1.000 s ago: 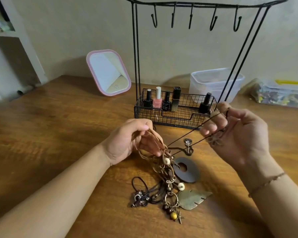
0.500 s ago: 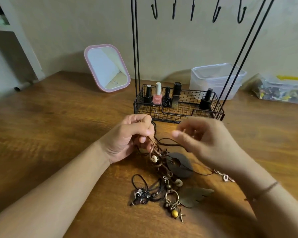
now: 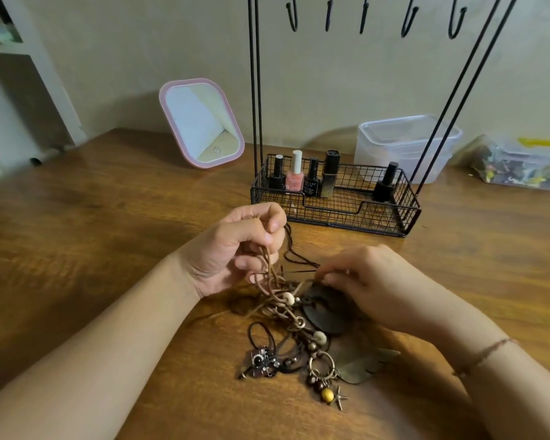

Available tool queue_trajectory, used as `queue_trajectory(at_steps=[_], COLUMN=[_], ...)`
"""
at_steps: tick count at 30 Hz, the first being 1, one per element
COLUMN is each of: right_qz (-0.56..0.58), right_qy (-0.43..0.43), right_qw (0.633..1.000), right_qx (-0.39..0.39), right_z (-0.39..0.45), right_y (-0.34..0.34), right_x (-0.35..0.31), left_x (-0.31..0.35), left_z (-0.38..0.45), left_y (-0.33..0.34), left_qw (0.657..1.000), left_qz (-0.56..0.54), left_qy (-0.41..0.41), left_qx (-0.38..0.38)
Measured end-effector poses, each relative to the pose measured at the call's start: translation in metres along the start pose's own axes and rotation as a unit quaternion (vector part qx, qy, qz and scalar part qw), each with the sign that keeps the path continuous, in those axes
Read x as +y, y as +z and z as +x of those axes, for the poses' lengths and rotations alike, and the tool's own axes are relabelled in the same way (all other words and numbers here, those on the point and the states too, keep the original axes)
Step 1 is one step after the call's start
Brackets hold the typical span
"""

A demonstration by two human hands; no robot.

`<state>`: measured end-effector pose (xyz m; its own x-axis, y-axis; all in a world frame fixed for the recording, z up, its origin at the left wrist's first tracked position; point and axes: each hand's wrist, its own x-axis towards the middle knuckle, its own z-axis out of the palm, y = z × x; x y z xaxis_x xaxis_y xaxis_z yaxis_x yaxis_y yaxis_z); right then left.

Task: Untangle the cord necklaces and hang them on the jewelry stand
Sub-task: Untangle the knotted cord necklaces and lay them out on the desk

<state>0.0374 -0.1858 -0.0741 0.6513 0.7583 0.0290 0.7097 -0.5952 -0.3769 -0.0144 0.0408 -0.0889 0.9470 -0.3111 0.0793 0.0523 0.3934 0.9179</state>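
Left hand point(image 3: 235, 249) grip holds tan cords point(image 3: 269, 274) above the tangle; right hand point(image 3: 372, 281) pinches one.

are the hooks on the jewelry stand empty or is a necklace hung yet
Empty: all five hooks in view hang bare, and the cord necklaces lie tangled on the table.

Wood table point(image 3: 92, 249): necklaces point(image 3: 299, 338), stand point(image 3: 334, 201).

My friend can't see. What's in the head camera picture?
Two hands, left hand and right hand, pick at tangled cord necklaces on a wooden table. Behind them stands a black jewelry stand with bare hooks.
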Motion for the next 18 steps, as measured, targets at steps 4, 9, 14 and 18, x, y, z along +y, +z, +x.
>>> queue_trajectory(at_steps=[4, 9, 14, 18], right_qz=[-0.030, -0.039, -0.073, -0.092], right_qy=[0.033, 0.037, 0.012, -0.006], right_qw=[0.998, 0.994, 0.990, 0.990], right_qx=[-0.041, -0.093, -0.124, -0.108], right_z=[0.000, -0.005, -0.010, -0.011], right_y=[-0.002, -0.017, -0.017, -0.011], right_x=[0.000, -0.006, -0.012, -0.017], left_x=[0.006, 0.004, 0.002, 0.000], left_z=[-0.002, -0.002, -0.004, -0.005], left_y=[-0.002, 0.003, 0.012, 0.012], left_qw=[0.982, 0.846, 0.766, 0.687], left_qz=[0.159, 0.505, 0.622, 0.721], left_qy=[0.024, 0.098, 0.158, 0.087], left_qx=[0.098, 0.141, 0.052, -0.017])
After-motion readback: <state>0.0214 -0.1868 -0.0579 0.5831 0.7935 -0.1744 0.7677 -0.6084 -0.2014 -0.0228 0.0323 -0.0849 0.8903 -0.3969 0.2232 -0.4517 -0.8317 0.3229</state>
